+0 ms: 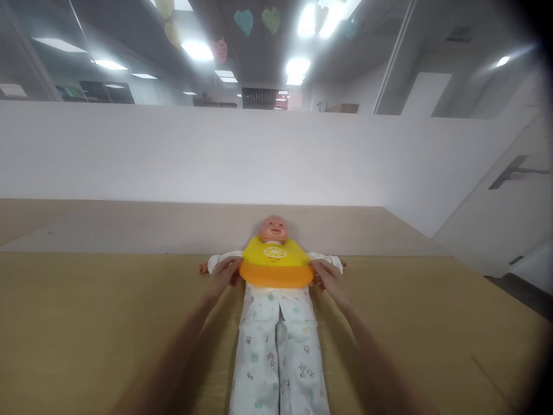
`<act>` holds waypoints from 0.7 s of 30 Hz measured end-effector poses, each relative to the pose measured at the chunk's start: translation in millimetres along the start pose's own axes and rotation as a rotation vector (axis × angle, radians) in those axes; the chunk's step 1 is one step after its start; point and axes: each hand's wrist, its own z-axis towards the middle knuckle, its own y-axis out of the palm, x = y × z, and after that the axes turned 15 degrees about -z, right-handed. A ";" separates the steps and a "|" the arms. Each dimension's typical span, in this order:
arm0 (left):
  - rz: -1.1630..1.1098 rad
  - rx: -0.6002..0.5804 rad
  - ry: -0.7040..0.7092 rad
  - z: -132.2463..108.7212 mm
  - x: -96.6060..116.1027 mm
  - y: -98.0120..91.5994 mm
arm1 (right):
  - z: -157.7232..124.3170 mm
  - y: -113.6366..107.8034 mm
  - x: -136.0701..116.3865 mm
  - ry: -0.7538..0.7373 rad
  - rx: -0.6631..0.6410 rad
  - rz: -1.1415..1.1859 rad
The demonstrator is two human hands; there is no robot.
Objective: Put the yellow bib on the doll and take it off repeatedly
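Observation:
A baby doll (273, 228) lies on its back in the middle, head away from me and arms spread to the sides. It wears white pyjamas (257, 357) printed with small figures and dots. Over its chest lies a yellow bib (254, 253) with a citrus-slice print and an orange pocket along the lower edge. My left hand (224, 275) pinches the bib's left edge near the pocket. On the opposite edge, my right hand (326, 276) grips the bib the same way. Both hands partly cover the doll's sleeves.
The doll rests on a wooden tabletop (129, 323), with a pale grey strip (173, 227) behind it. Beyond stands a white wall (216, 155) topped by glass with paper hearts. At the right is a door with a metal handle (514, 172).

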 end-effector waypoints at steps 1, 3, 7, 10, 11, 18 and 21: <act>-0.006 0.005 0.005 -4.7 -1.4 1.2 | -4.2 1.0 1.0 -0.005 -0.012 0.000; 0.011 0.027 0.034 -13.7 -6.2 2.7 | -11.2 2.8 4.5 -0.026 -0.028 -0.004; 0.104 0.109 0.115 -28.6 -24.7 -3.0 | -20.2 2.6 22.5 -0.146 0.218 -0.169; 0.251 0.132 0.141 -34.4 -40.0 -13.3 | -21.1 -3.3 45.0 -0.163 0.351 -0.375; 0.303 0.133 0.146 -34.6 -44.3 -16.8 | -19.8 -5.9 53.0 -0.151 0.343 -0.434; 0.506 0.081 0.152 -22.4 -59.2 -37.3 | -1.4 -29.7 94.9 -0.189 0.300 -0.594; 0.562 0.089 0.135 -17.7 -57.3 -50.4 | 5.3 -49.4 102.9 -0.158 0.330 -0.607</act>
